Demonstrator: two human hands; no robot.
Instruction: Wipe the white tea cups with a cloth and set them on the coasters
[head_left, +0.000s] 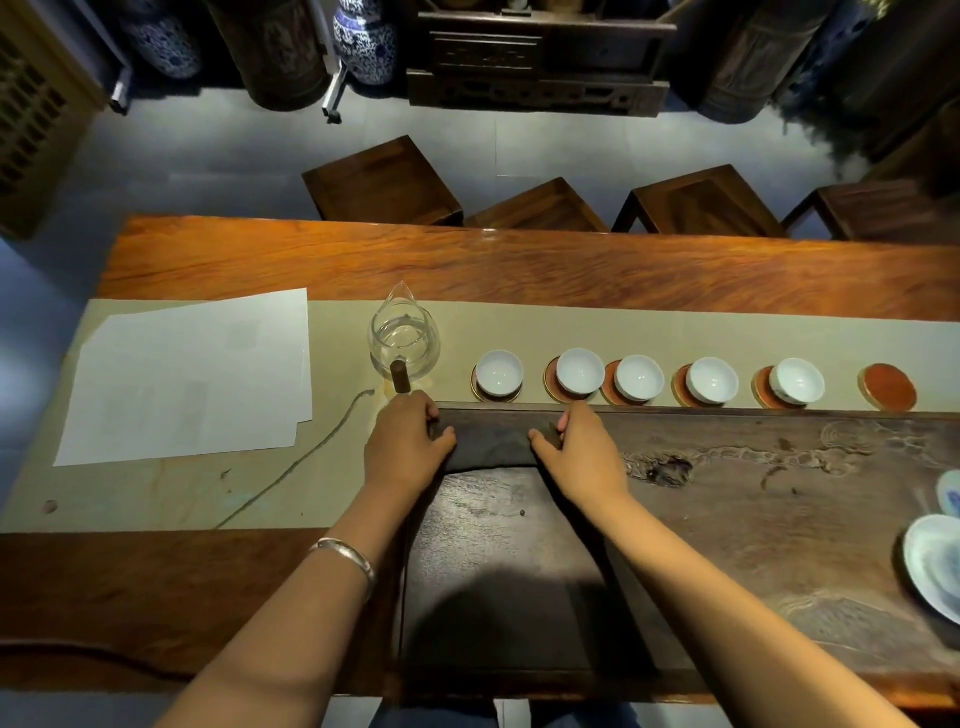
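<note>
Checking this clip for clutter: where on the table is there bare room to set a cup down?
Free: the empty coaster at the row's right end; the runner strip behind the cups; the runner between the papers and the left hand. Crowded: five cups sit close together, and both hands, left and right, hold the dark cloth before them.

Five white cups (639, 378) upright in a row, each on a round red-brown coaster (618, 397); sixth coaster (887, 386) at right bare. Dark cloth (493, 441) folded on tray edge.
</note>
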